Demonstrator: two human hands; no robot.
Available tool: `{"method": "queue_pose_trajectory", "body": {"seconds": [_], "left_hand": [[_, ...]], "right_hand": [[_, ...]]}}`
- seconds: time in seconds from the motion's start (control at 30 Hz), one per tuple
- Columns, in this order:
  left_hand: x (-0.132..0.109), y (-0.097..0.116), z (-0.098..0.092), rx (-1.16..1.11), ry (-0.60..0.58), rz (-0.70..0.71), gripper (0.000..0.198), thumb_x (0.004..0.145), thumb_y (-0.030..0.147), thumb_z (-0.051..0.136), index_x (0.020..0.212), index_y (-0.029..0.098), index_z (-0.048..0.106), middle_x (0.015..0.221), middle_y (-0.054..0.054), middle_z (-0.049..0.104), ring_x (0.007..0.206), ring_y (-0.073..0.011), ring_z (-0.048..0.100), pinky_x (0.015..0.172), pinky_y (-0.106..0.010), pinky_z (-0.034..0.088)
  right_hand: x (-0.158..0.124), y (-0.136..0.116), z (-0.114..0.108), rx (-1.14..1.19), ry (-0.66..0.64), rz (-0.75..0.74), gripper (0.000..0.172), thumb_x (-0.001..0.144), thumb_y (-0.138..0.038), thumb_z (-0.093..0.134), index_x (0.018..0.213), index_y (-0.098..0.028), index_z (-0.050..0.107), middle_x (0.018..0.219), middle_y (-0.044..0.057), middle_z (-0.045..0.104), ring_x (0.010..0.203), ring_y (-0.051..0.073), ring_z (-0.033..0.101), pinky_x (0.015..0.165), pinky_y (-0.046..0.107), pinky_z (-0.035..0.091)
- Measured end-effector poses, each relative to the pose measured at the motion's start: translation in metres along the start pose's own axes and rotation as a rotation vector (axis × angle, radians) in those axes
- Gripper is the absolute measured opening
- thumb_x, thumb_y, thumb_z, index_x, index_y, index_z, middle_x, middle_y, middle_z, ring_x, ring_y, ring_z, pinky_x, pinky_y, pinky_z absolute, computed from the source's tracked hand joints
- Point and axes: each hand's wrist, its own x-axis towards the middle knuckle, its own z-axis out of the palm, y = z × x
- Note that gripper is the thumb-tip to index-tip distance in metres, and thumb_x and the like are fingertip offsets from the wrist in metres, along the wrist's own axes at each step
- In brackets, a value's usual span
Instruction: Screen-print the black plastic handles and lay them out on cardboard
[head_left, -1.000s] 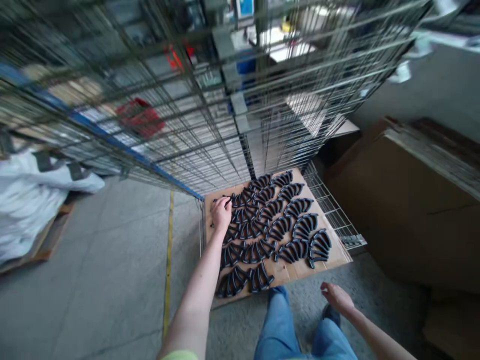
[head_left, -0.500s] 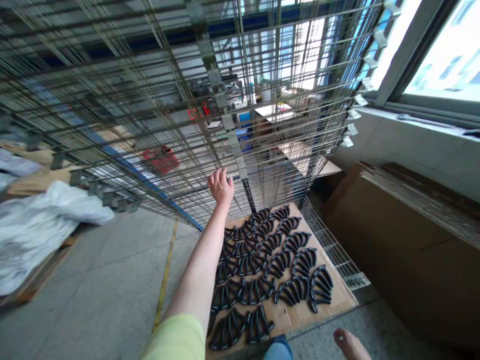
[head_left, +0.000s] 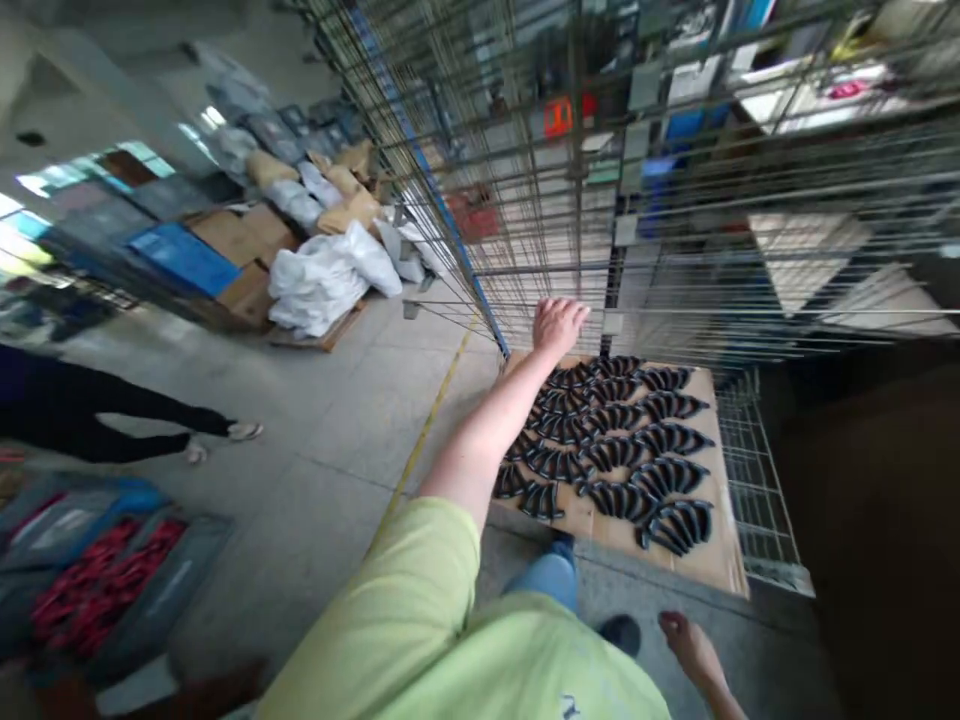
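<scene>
My left hand (head_left: 559, 328) reaches forward at the end of a stretched arm, its fingers bent over the edge of a wire shelf (head_left: 517, 272) of the tall rack. Beneath it, curved black tube-like pieces (head_left: 615, 450) lie in fanned rows on a cardboard sheet (head_left: 720, 540) on the lowest level. My right hand (head_left: 686, 640) hangs low at my side, in front of the cardboard's near edge. Its fingers are loosely curled, and nothing shows in them.
White sacks (head_left: 322, 275) lie on a pallet at the back left. A person in dark trousers (head_left: 112, 400) stands at the left, near a grey crate (head_left: 187, 580) of red and black pieces. A yellow floor line (head_left: 431, 435) runs beside the rack. Dark cardboard (head_left: 885, 520) stands at the right.
My view has swung left and tilted, bringing in the person, crates and more sacks. The wire shelf edge under my left hand appears lower. My right hand still hangs low.
</scene>
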Motion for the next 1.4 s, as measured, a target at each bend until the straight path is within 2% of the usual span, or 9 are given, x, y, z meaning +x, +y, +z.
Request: {"method": "queue_pose_trajectory", "body": {"seconds": [0.13, 0.33, 0.43, 0.53, 0.77, 0.93, 1.03, 1.2, 1.4], "left_hand": [[-0.108, 0.004, 0.004, -0.094, -0.145, -0.004, 0.045, 0.101, 0.046, 0.037, 0.101, 0.020, 0.073, 0.102, -0.009, 0.073, 0.099, -0.0232, 0.057, 0.099, -0.040, 0.035], [-0.258, 0.014, 0.039, -0.085, -0.641, 0.021, 0.040, 0.099, 0.042, 0.042, 0.090, 0.021, 0.075, 0.096, -0.009, 0.074, 0.096, -0.0223, 0.060, 0.097, -0.038, 0.038], [-0.310, 0.026, 0.063, -0.076, -0.770, 0.005, 0.037, 0.096, 0.040, 0.048, 0.081, 0.021, 0.075, 0.090, -0.010, 0.074, 0.092, -0.0226, 0.061, 0.095, -0.038, 0.038], [-0.344, 0.031, 0.094, -0.066, -0.885, -0.017, 0.034, 0.093, 0.037, 0.050, 0.076, 0.020, 0.075, 0.087, -0.011, 0.074, 0.094, -0.0228, 0.061, 0.096, -0.038, 0.037], [-0.399, 0.029, 0.159, -0.072, -1.123, -0.075, 0.027, 0.090, 0.032, 0.052, 0.086, 0.019, 0.075, 0.102, -0.013, 0.073, 0.112, -0.0253, 0.057, 0.103, -0.040, 0.034], [-0.424, 0.035, 0.180, -0.054, -1.262, -0.088, 0.029, 0.087, 0.035, 0.057, 0.107, 0.020, 0.072, 0.125, -0.014, 0.067, 0.126, -0.0285, 0.050, 0.113, -0.047, 0.027], [-0.428, 0.042, 0.178, -0.046, -1.329, -0.081, 0.036, 0.088, 0.038, 0.056, 0.115, 0.019, 0.070, 0.134, -0.015, 0.061, 0.131, -0.0293, 0.046, 0.113, -0.047, 0.028], [-0.421, 0.057, 0.156, -0.040, -1.410, -0.025, 0.037, 0.094, 0.039, 0.050, 0.114, 0.015, 0.071, 0.136, -0.013, 0.060, 0.134, -0.0276, 0.045, 0.114, -0.040, 0.029], [-0.400, 0.082, 0.138, -0.013, -1.479, 0.089, 0.036, 0.094, 0.042, 0.056, 0.116, 0.015, 0.065, 0.128, -0.011, 0.062, 0.123, -0.0249, 0.055, 0.107, -0.051, 0.041]], "right_hand": [[-0.033, 0.016, -0.014, -0.021, -0.034, 0.078, 0.034, 0.093, -0.028, 0.045, 0.109, -0.018, 0.074, 0.096, 0.010, 0.077, 0.091, 0.020, 0.073, 0.075, 0.025, 0.051], [-0.084, 0.084, 0.004, -0.039, -0.073, 0.179, 0.029, 0.092, -0.026, 0.050, 0.108, -0.020, 0.073, 0.102, 0.009, 0.076, 0.097, 0.020, 0.071, 0.078, 0.025, 0.048], [-0.110, 0.105, 0.015, -0.045, -0.088, 0.209, 0.027, 0.091, -0.023, 0.051, 0.104, -0.019, 0.074, 0.101, 0.008, 0.076, 0.096, 0.019, 0.071, 0.079, 0.025, 0.048], [-0.126, 0.112, 0.025, -0.035, -0.098, 0.257, 0.028, 0.094, -0.024, 0.049, 0.107, -0.018, 0.073, 0.101, 0.008, 0.076, 0.096, 0.019, 0.072, 0.079, 0.024, 0.049], [-0.129, 0.093, 0.058, 0.028, -0.166, 0.342, 0.029, 0.095, -0.024, 0.048, 0.108, -0.017, 0.073, 0.102, 0.008, 0.076, 0.098, 0.019, 0.071, 0.080, 0.023, 0.049], [-0.111, 0.065, 0.062, 0.099, -0.178, 0.354, 0.032, 0.095, -0.028, 0.046, 0.110, -0.017, 0.072, 0.095, 0.007, 0.076, 0.090, 0.019, 0.071, 0.080, 0.025, 0.049], [-0.097, 0.050, 0.055, 0.149, -0.148, 0.363, 0.033, 0.095, -0.031, 0.046, 0.113, -0.018, 0.071, 0.091, 0.006, 0.076, 0.088, 0.018, 0.070, 0.078, 0.024, 0.048], [-0.081, 0.034, 0.035, 0.239, -0.055, 0.411, 0.036, 0.094, -0.033, 0.046, 0.114, -0.016, 0.071, 0.084, 0.006, 0.074, 0.082, 0.018, 0.069, 0.072, 0.023, 0.047], [-0.094, 0.033, 0.016, 0.353, 0.076, 0.457, 0.037, 0.093, -0.033, 0.046, 0.113, -0.016, 0.072, 0.077, 0.006, 0.072, 0.077, 0.019, 0.067, 0.070, 0.025, 0.045]]}}
